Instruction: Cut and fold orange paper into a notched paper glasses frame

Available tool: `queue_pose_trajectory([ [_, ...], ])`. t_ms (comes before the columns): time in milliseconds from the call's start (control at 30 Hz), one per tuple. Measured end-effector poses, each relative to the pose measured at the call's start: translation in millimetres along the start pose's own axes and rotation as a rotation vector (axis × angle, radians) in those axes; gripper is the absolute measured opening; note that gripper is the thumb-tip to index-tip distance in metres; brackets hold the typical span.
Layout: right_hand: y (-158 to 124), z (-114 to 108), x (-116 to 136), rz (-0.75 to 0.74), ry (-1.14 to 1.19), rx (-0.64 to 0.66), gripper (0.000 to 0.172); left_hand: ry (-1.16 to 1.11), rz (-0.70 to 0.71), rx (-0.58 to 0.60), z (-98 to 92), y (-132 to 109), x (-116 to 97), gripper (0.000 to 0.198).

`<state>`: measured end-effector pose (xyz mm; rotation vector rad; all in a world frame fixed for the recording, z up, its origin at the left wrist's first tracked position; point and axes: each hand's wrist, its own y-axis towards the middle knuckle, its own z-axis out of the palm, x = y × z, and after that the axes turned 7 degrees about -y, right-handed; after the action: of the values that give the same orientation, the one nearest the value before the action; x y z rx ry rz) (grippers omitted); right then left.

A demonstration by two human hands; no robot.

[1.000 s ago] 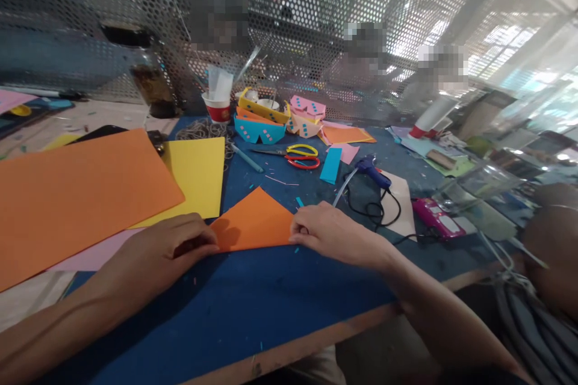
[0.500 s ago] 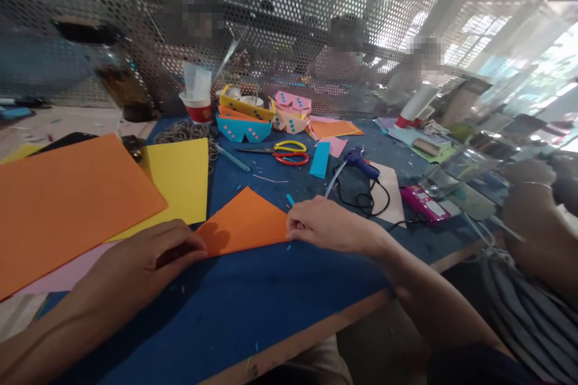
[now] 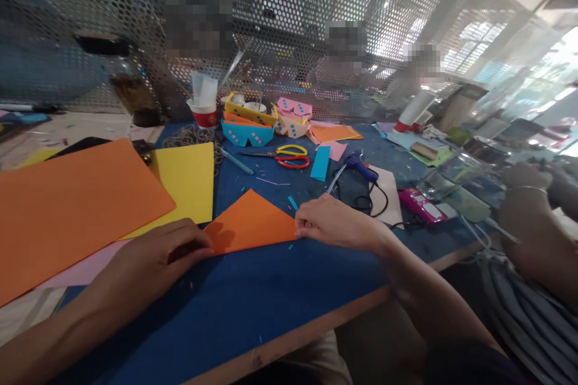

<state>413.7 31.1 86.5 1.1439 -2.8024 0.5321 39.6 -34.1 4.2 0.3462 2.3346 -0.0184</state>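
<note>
the orange triangle (image 3: 253, 225) lies on the blue counter (image 3: 253, 295) right in front of me, its peak at twelve o'clock and its long near edge toward me. my left grip (image 3: 158, 255) has thumb and fingertips closed on the nine o'clock corner, and my right grip (image 3: 332, 221) pinches the three o'clock corner with the fingers curled in. over the last second little has changed at the paper: the whole view has swung about with my head, yet both corners are as firmly held as they were, and the triangle keeps its shape. i take that to mean a steadying spell, with the near edge, which looks like a fold, kept in line between my two hands.

counting from the triangle, the yellow sheet (image 3: 192, 183) is at ten o'clock and the large orange sheet (image 3: 81, 198) at nine, partly over the yellow one. the scissors (image 3: 280, 156) rest at one o'clock, the blue paper strip (image 3: 320, 163) at two, and the glue gun (image 3: 361, 166) farther out at two. the blue mask (image 3: 248, 134) stands well off at twelve.
</note>
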Motion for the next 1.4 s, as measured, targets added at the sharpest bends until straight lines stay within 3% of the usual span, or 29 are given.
queue_pose_trajectory([
  [300, -1, 4, 1, 0.019, -0.009, -0.016, 0.014, -0.002, -0.02, 0.01, 1.3, 2, 1, 0.049],
  [500, -2, 8, 0, 0.005, 0.021, -0.06, 0.006, -0.009, -0.013, 0.019, -1.4, 2, -5, 0.04],
  [1033, -1, 11, -4, 0.002, 0.036, -0.095, 0.009, -0.005, -0.122, 0.066, -8.2, 3, -10, 0.04],
  [1400, -1, 10, -2, 0.02, 0.051, -0.089, 0.009, 0.03, -0.122, 0.025, -1.9, 1, 16, 0.041],
])
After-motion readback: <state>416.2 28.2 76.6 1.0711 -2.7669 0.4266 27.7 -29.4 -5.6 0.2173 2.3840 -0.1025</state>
